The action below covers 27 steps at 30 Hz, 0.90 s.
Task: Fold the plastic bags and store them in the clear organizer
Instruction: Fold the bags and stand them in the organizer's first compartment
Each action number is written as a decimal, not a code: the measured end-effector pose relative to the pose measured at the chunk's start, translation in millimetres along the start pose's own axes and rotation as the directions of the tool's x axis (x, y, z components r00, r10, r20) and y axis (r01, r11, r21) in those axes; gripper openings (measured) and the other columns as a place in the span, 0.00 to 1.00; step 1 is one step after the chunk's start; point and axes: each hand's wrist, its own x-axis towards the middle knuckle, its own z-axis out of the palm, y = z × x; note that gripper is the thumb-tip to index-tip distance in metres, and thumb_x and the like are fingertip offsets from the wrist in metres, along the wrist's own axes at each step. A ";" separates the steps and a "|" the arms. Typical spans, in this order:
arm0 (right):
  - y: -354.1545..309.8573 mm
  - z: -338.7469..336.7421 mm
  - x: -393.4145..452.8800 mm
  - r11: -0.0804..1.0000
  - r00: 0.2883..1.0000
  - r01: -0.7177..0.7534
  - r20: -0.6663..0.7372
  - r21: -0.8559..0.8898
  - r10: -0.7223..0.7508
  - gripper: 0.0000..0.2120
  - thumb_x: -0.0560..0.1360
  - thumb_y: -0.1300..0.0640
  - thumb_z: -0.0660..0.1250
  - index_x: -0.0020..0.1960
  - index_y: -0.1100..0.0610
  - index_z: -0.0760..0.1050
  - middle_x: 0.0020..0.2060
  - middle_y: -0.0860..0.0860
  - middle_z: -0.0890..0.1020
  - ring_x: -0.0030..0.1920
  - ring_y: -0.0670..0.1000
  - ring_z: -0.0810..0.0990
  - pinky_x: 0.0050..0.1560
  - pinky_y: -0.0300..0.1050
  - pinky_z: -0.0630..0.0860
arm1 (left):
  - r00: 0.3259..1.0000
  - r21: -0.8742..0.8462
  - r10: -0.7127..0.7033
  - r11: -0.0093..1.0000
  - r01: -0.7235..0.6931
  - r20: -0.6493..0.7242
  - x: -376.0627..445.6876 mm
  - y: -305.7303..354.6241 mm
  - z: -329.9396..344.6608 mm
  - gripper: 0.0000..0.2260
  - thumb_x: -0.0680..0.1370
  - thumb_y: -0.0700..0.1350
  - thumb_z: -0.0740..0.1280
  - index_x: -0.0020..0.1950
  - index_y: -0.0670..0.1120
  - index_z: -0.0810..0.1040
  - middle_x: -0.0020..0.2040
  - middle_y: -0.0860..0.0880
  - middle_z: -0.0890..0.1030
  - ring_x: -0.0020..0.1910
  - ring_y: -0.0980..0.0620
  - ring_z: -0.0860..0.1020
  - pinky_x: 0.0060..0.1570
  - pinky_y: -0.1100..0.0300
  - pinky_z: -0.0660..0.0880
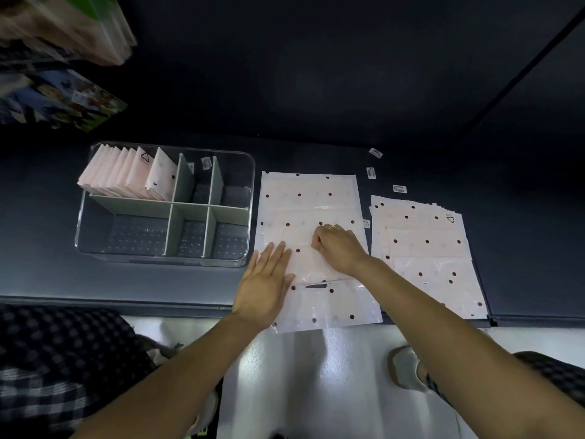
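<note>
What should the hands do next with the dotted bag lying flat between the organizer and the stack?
Probably fold it: the left hand lies flat on the dotted plastic bag, pinning its left side, while the right hand is curled at its middle, seemingly pinching the film. The bag is still spread flat, and the clear organizer holds folded bags only in its far-left compartment.

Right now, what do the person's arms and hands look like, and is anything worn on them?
Both forearms are bare, with no sleeves, gloves or watch in view. The right hand wears a thin gold ring on one finger. The left hand shows no jewellery. Near the lap, dark checked fabric is visible.
</note>
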 end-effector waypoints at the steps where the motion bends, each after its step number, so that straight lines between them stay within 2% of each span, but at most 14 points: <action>1: 0.1 0.0 -0.3 1.000 1.000 0.002 -0.003 0.002 -0.002 0.09 0.79 0.63 0.54 0.52 0.57 0.72 0.53 0.53 0.76 0.57 0.55 0.71 0.58 0.48 0.65 | 1.000 0.004 -0.015 1.000 0.015 0.001 0.5 -0.2 2.1 0.24 0.83 0.54 0.41 0.77 0.49 0.42 0.78 0.52 0.42 0.76 0.54 0.38 0.73 0.57 0.33; 3: -1.1 -0.6 -2.9 1.000 1.000 -0.004 -0.018 0.013 0.004 0.09 0.79 0.62 0.54 0.52 0.57 0.72 0.53 0.53 0.76 0.57 0.55 0.71 0.57 0.48 0.65 | 0.999 0.033 -0.032 0.999 0.032 0.003 -1.5 2.9 7.1 0.24 0.82 0.54 0.40 0.76 0.48 0.37 0.77 0.52 0.38 0.75 0.53 0.35 0.73 0.56 0.32; 4: -2.6 0.2 -6.3 1.000 0.997 -0.004 -0.071 0.019 0.006 0.08 0.79 0.61 0.56 0.53 0.57 0.73 0.53 0.53 0.76 0.57 0.55 0.72 0.58 0.47 0.65 | 0.999 0.061 -0.043 0.997 0.042 0.002 -2.9 4.6 10.2 0.25 0.82 0.54 0.40 0.75 0.48 0.34 0.76 0.51 0.35 0.75 0.52 0.34 0.72 0.54 0.32; 7: -14.9 18.2 -27.9 0.994 0.917 0.108 -0.390 0.024 -0.090 0.13 0.78 0.59 0.62 0.61 0.60 0.74 0.62 0.56 0.75 0.65 0.57 0.71 0.68 0.50 0.65 | 0.998 0.110 -0.067 0.992 0.066 0.005 -3.8 6.5 13.9 0.26 0.82 0.56 0.38 0.73 0.47 0.30 0.73 0.50 0.30 0.74 0.50 0.31 0.72 0.52 0.31; 8: -21.8 27.5 -36.7 0.984 0.901 0.177 -0.406 0.030 -0.150 0.17 0.78 0.58 0.63 0.66 0.61 0.71 0.67 0.56 0.72 0.70 0.57 0.67 0.72 0.52 0.60 | 0.997 0.124 -0.072 0.990 0.070 0.012 -3.4 6.8 14.5 0.26 0.82 0.56 0.38 0.73 0.46 0.29 0.73 0.50 0.29 0.73 0.49 0.31 0.72 0.52 0.31; 9: -29.6 37.8 -44.9 0.970 0.916 0.238 -0.343 0.042 -0.210 0.22 0.79 0.55 0.60 0.71 0.60 0.65 0.72 0.54 0.66 0.74 0.53 0.60 0.75 0.51 0.53 | 0.997 0.150 -0.072 0.986 0.068 0.022 -3.3 7.2 15.0 0.27 0.82 0.55 0.39 0.73 0.45 0.29 0.72 0.49 0.27 0.73 0.48 0.29 0.72 0.51 0.30; 11: -41.8 57.3 -56.1 0.961 0.953 0.273 -0.143 0.037 -0.266 0.28 0.82 0.47 0.49 0.77 0.54 0.46 0.76 0.47 0.47 0.76 0.45 0.41 0.76 0.46 0.41 | 0.997 0.197 -0.057 0.979 0.047 0.046 -3.3 7.5 15.8 0.27 0.82 0.52 0.40 0.71 0.44 0.26 0.72 0.46 0.26 0.71 0.47 0.26 0.70 0.50 0.29; 12: -42.5 64.2 -57.4 0.967 0.963 0.255 -0.091 0.027 -0.252 0.29 0.81 0.43 0.44 0.76 0.52 0.38 0.75 0.45 0.40 0.75 0.43 0.36 0.76 0.45 0.38 | 0.997 0.194 -0.053 0.980 0.042 0.053 -3.5 7.4 16.0 0.27 0.82 0.52 0.40 0.70 0.44 0.24 0.72 0.46 0.25 0.70 0.47 0.26 0.70 0.50 0.28; 14: -35.0 67.3 -57.0 0.984 0.981 0.176 -0.083 0.022 -0.174 0.32 0.76 0.36 0.36 0.73 0.51 0.32 0.74 0.45 0.35 0.73 0.43 0.32 0.75 0.44 0.35 | 0.998 0.165 -0.055 0.985 0.048 0.040 -3.5 6.8 15.0 0.27 0.82 0.53 0.40 0.69 0.45 0.23 0.72 0.46 0.26 0.71 0.47 0.27 0.71 0.51 0.29; 16: -18.8 60.6 -59.5 0.998 0.994 0.067 -0.086 0.009 -0.066 0.37 0.74 0.34 0.34 0.74 0.53 0.31 0.73 0.46 0.32 0.73 0.44 0.29 0.74 0.42 0.32 | 0.998 0.140 -0.064 0.988 0.060 0.025 -4.1 6.6 13.3 0.27 0.82 0.56 0.40 0.71 0.46 0.26 0.73 0.46 0.28 0.72 0.47 0.29 0.72 0.51 0.31; 20: 18.3 46.4 -70.2 0.998 0.998 -0.048 -0.047 -0.050 0.046 0.34 0.80 0.39 0.43 0.75 0.56 0.32 0.74 0.49 0.33 0.74 0.45 0.31 0.72 0.41 0.31 | 0.996 0.144 -0.066 0.988 0.058 0.053 -4.4 5.0 10.6 0.28 0.80 0.59 0.37 0.72 0.49 0.27 0.73 0.45 0.28 0.72 0.47 0.28 0.72 0.52 0.31; 24: 34.2 33.1 -74.8 0.999 1.000 -0.007 -0.023 -0.046 0.006 0.36 0.79 0.39 0.49 0.76 0.56 0.36 0.74 0.48 0.34 0.74 0.44 0.34 0.73 0.40 0.33 | 0.993 0.147 -0.051 0.989 0.035 0.106 -4.7 7.2 3.1 0.27 0.78 0.62 0.36 0.71 0.55 0.26 0.73 0.42 0.29 0.72 0.45 0.27 0.72 0.50 0.32; 27: 44.6 23.6 -75.4 0.996 0.994 0.079 -0.067 -0.049 -0.082 0.36 0.78 0.41 0.56 0.77 0.56 0.46 0.76 0.49 0.43 0.76 0.46 0.43 0.75 0.39 0.43 | 0.987 0.174 -0.053 0.984 0.026 0.151 -2.1 13.7 -2.2 0.26 0.77 0.65 0.38 0.73 0.62 0.32 0.74 0.38 0.31 0.72 0.40 0.29 0.72 0.45 0.33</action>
